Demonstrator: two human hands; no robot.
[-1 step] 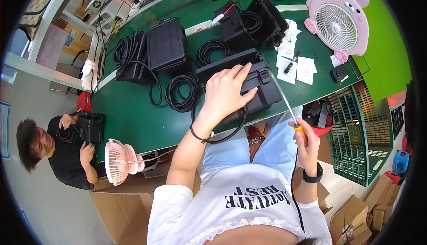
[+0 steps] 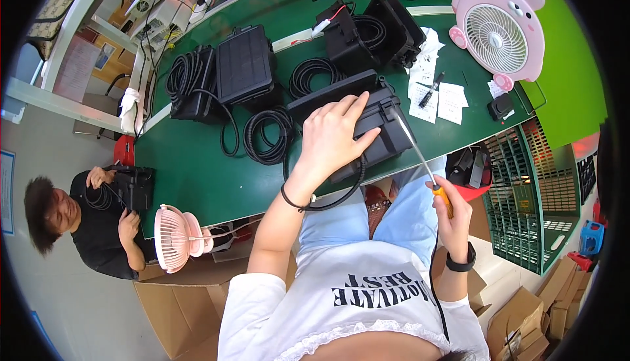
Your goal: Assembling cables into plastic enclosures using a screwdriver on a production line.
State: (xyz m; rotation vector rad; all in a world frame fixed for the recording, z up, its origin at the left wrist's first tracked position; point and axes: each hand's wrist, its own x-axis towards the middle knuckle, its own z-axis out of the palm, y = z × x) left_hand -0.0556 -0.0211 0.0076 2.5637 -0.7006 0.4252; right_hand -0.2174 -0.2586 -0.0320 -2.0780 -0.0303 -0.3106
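Note:
My left hand (image 2: 336,133) lies flat, fingers spread, on top of a black box-shaped unit (image 2: 388,139) at the near edge of the green table (image 2: 197,171). A black cable (image 2: 341,197) loops from the unit under my wrist. My right hand (image 2: 451,215) is down by my lap, gripping the orange handle of a long screwdriver (image 2: 420,154). Its thin shaft slants up to the unit's right end.
Black solar-panel units (image 2: 244,62) and coiled cables (image 2: 269,135) lie farther back. Paper slips and a pen (image 2: 433,89) sit beside a pink fan (image 2: 500,33) at right. A small pink fan (image 2: 174,238), a seated person (image 2: 98,223), a green wire crate (image 2: 531,203) and cardboard boxes (image 2: 525,321) surround me.

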